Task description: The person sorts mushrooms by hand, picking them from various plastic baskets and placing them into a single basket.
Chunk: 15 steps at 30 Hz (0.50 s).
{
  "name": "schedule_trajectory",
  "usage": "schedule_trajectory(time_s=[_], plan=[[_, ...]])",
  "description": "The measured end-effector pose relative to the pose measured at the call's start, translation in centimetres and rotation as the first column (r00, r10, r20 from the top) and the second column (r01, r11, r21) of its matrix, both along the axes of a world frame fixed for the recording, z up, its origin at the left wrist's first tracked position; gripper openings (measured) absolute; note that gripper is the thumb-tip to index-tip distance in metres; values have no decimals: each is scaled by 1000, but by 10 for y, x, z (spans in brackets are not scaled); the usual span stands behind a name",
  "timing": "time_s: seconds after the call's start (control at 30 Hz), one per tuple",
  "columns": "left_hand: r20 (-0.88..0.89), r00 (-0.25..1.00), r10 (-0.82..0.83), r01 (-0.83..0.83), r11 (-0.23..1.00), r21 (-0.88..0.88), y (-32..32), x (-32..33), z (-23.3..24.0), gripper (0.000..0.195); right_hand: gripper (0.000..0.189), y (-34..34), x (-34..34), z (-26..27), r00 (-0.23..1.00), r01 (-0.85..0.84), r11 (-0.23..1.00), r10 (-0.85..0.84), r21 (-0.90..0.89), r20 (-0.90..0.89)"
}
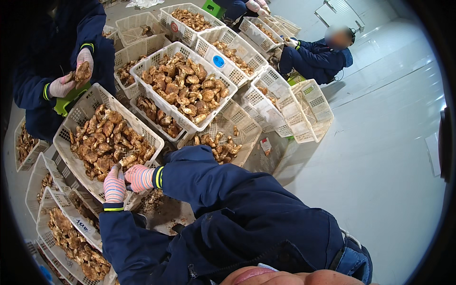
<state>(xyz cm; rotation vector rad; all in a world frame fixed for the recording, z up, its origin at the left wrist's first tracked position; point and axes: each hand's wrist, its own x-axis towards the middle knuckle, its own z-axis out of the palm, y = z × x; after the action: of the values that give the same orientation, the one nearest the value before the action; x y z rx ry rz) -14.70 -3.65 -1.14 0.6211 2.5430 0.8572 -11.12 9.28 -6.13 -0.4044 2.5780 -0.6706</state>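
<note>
My left hand (114, 185) and my right hand (139, 177), both in striped knit gloves, meet at the near edge of a white plastic crate (152, 137) heaped with brown mushrooms (107, 135). The fingers of the two hands come together around something small and partly hidden; a mushroom stem seems to show at the fingertips, but I cannot tell whose grip it is in. Beyond, another crate (217, 121) full of mushrooms stands higher. To its near side is a crate (254, 137) with a smaller pile of mushrooms (222, 148).
At the left a co-worker's gloved hands (73, 76) hold a mushroom. Another person (313, 58) sits by crates at the far right, and a third is partly visible at the top. More crates (67, 228) of mushrooms stand at lower left. A pale wall (384, 142) runs along the right.
</note>
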Motion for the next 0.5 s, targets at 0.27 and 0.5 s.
schedule_trajectory(time_s=[0.27, 0.5], plan=[[12, 1000, -3, 3, 1000, -25, 2, 1, 5, 29, 35, 1, 2, 19, 999, 13, 999, -14, 31, 48], [-26, 999, -20, 20, 1000, 7, -1, -1, -3, 28, 38, 0, 0, 10, 1000, -15, 999, 14, 47, 26]])
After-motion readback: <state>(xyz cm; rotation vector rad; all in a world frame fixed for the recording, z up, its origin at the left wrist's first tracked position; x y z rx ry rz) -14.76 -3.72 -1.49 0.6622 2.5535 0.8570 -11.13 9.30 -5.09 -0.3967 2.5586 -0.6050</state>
